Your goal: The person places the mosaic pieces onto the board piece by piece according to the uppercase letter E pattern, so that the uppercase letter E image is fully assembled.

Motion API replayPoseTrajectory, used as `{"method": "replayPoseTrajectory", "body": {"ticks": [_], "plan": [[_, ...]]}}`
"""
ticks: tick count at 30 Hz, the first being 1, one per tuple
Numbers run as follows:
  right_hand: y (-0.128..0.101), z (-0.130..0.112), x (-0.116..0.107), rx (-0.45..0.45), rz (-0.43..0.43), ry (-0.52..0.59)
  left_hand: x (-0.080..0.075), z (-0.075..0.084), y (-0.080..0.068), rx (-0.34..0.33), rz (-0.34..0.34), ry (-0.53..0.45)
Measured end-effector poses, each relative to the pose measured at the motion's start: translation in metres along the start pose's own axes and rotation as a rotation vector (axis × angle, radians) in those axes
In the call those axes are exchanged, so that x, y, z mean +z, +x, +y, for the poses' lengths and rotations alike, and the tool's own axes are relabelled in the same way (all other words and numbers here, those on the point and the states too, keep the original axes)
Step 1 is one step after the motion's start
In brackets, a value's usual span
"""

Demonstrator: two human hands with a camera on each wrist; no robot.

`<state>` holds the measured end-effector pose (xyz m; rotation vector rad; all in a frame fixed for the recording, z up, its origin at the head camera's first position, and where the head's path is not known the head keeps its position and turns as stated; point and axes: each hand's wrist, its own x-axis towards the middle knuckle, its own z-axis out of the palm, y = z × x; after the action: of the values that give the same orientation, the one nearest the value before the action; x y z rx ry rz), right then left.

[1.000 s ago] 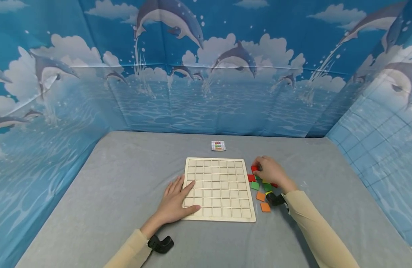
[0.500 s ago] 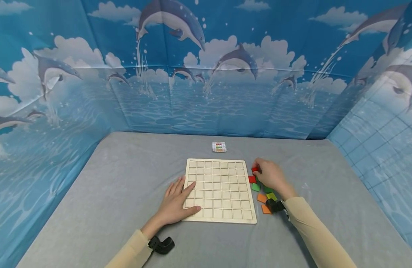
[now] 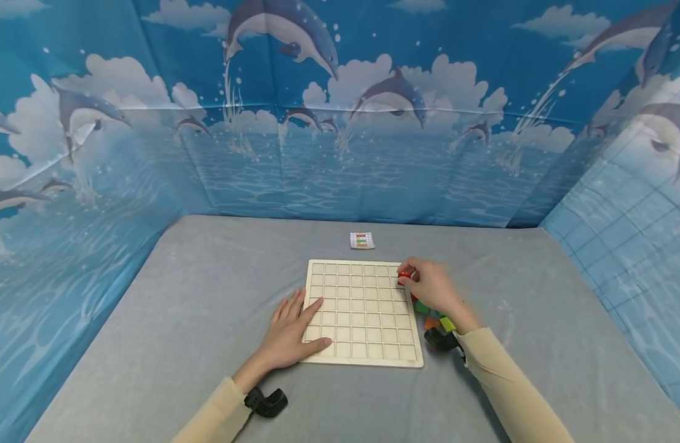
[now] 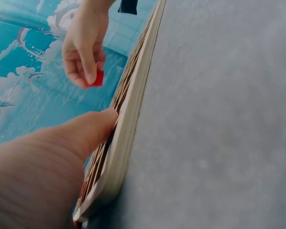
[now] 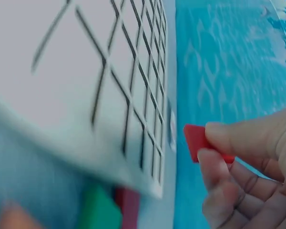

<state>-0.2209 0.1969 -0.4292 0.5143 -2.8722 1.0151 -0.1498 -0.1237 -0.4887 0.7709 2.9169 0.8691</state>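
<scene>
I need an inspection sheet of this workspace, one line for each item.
Surface: grey table, covered with cloth.
Job's things: wooden grid board, all cells bare; red tile held above its far right corner; loose coloured tiles right of the board.
Clutter: small pattern card beyond the board.
Grippers: left hand rests flat on the board's left edge; right hand pinches the red tile between thumb and fingers.
Cables: nothing seen.
Surroundings: blue dolphin backdrop on three sides.

Left hand (image 3: 292, 329) flat, fingers spread; right hand (image 3: 431, 287) pinching, raised
</scene>
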Motion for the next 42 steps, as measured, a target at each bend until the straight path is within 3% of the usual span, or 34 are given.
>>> {"method": "replayPoseTrajectory", "body": {"ticks": [10,17,29,42], "plan": [[0.022,-0.025,0.036,-0.098,-0.070,0.113,-0.001,0.001,0.000,0.001,-0.005,0.007],[0.036,-0.043,0.054,-0.097,-0.119,0.142,-0.001,0.000,0.001,-0.005,-0.006,0.026],[0.053,-0.048,0.075,-0.083,-0.094,0.116,0.000,0.000,0.000,0.004,-0.005,0.025],[0.049,-0.050,0.077,-0.033,-0.071,0.013,0.000,-0.001,0.000,0.016,0.007,0.039]]}}
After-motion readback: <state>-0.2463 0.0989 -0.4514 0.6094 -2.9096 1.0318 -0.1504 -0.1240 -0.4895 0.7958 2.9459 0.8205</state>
